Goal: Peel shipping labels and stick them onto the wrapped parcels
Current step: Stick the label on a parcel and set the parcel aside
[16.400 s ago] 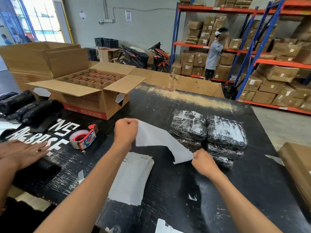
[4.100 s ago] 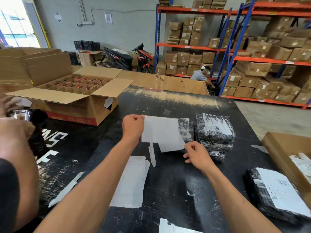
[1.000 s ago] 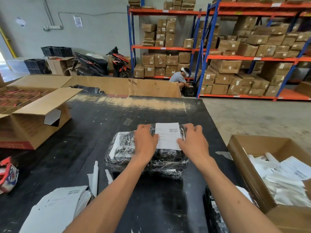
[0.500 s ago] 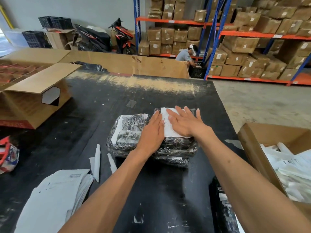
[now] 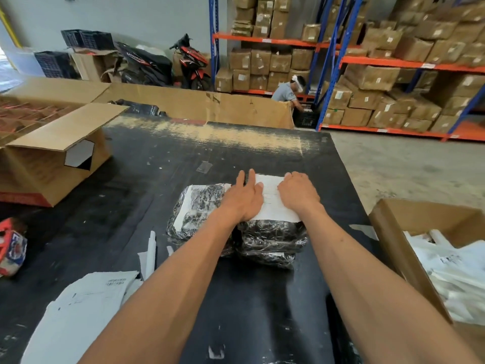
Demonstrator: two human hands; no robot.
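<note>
Two stacks of black wrapped parcels stand side by side in the middle of the black table [image 5: 162, 179]. A white shipping label [image 5: 271, 203] lies on top of the right stack [image 5: 273, 240]. My left hand [image 5: 245, 198] lies flat on the label's left part with straight fingers. My right hand [image 5: 298, 191] presses on its right part, fingers bent over the far edge. The top parcel of the left stack [image 5: 195, 214] bears a label along its left side. A pile of label sheets [image 5: 78, 311] lies at the near left.
An open cardboard box [image 5: 52, 164] stands at the left, and a tape dispenser [image 5: 11, 248] at the left edge. A box [image 5: 393, 232] of white backing scraps is at the right. Paper strips [image 5: 149, 253] lie near the parcels. A person [image 5: 287, 93] crouches by the far shelves.
Both hands have slid apart across the label on the right stack, the left toward its left edge and the right toward its right edge. The camera has tilted slightly.
</note>
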